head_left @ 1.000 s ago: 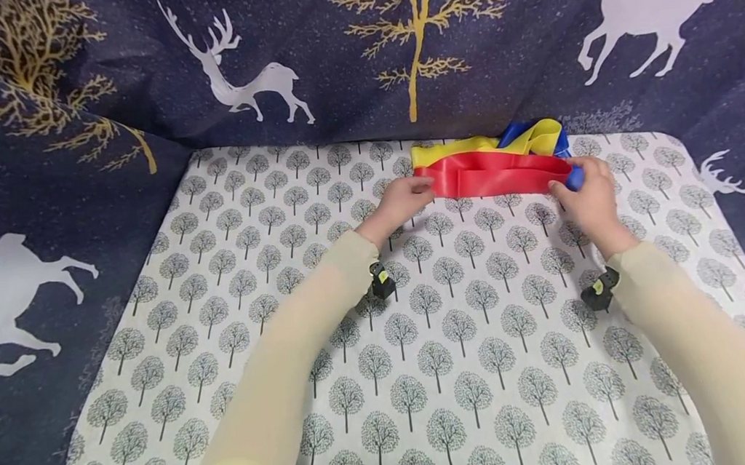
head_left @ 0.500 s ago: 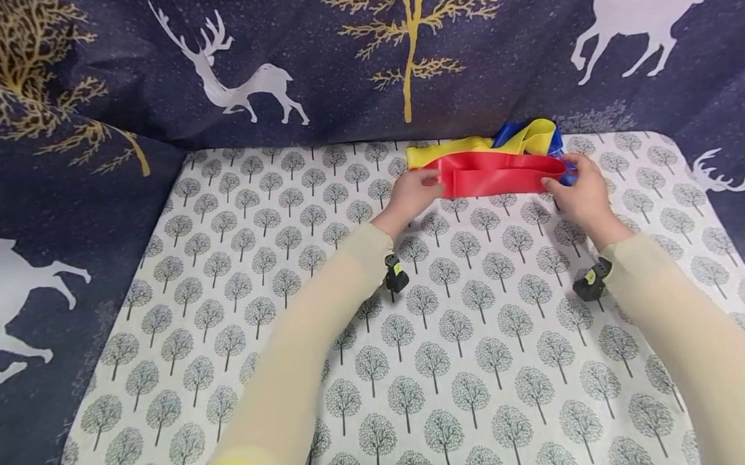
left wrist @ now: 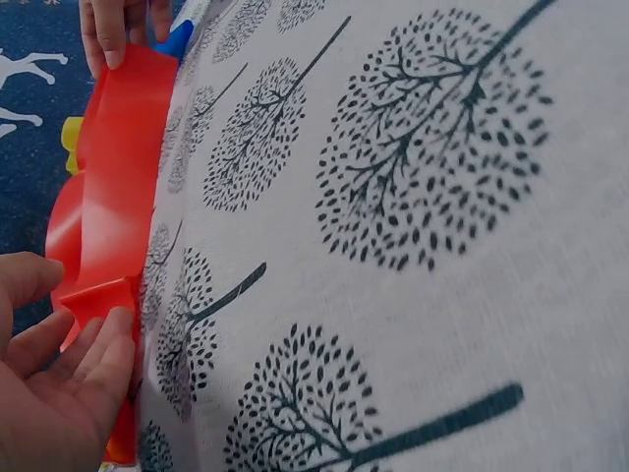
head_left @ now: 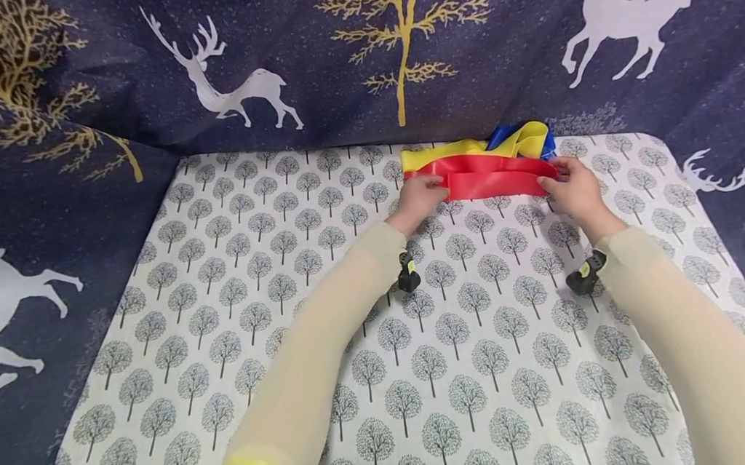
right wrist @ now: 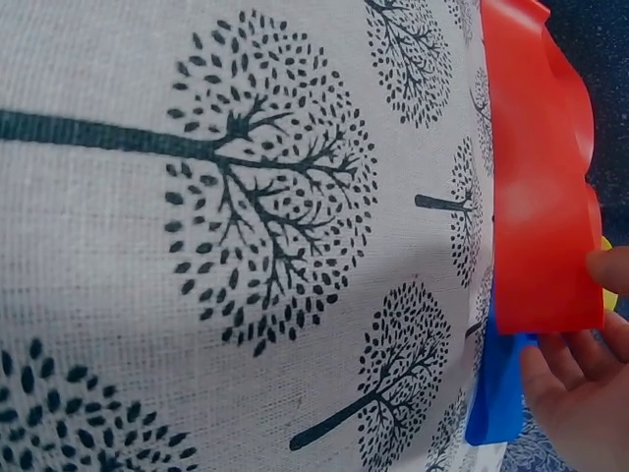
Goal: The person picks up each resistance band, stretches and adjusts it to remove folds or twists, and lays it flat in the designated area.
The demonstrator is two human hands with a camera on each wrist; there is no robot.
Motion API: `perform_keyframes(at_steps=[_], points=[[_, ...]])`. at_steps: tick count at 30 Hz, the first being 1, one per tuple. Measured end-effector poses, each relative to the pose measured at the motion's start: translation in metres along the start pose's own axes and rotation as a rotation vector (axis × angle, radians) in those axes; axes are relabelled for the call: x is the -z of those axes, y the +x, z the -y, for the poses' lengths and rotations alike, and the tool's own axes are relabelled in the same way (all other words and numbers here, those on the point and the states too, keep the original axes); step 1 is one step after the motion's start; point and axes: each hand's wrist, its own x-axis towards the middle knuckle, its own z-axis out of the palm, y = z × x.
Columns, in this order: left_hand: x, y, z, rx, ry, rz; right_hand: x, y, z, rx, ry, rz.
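Note:
A flat red elastic band (head_left: pixel 500 182), loosely layered, stands on edge along the far side of the cloth-covered table. My left hand (head_left: pixel 421 199) touches its left part; in the left wrist view the thumb and the fairly straight fingers (left wrist: pixel 103 354) lie apart at a fold of the band. At the other end, my right hand (head_left: pixel 576 191) pinches the red band between thumb and fingers. Directly behind lie a yellow band (head_left: pixel 432 156), looped at its right, and a blue band (head_left: pixel 501 135), partly covered. The blue one's end (right wrist: pixel 496 383) shows beneath the right fingers.
A white cloth with tree prints (head_left: pixel 328 338) covers the table. Behind the bands rises a dark blue hanging (head_left: pixel 333 68) with deer and golden trees, close to the table's back edge. A small black device sits at each wrist.
My left hand has slid rightward along the red band, away from its left end. The right hand stays at the right end. The head view has shifted slightly.

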Motion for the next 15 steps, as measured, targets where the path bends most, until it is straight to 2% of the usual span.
perform_keyframes(at_steps=[4, 11, 15], points=[[-0.007, 0.004, -0.002, 0.014, 0.014, -0.020, 0.001, -0.002, -0.003, -0.010, -0.019, -0.015], [-0.014, 0.016, -0.005, 0.021, 0.127, -0.053, 0.003, -0.004, -0.005, 0.041, -0.021, -0.045], [-0.014, 0.020, -0.006, 0.054, 0.105, -0.066, 0.005, -0.005, -0.001, 0.047, 0.027, -0.035]])
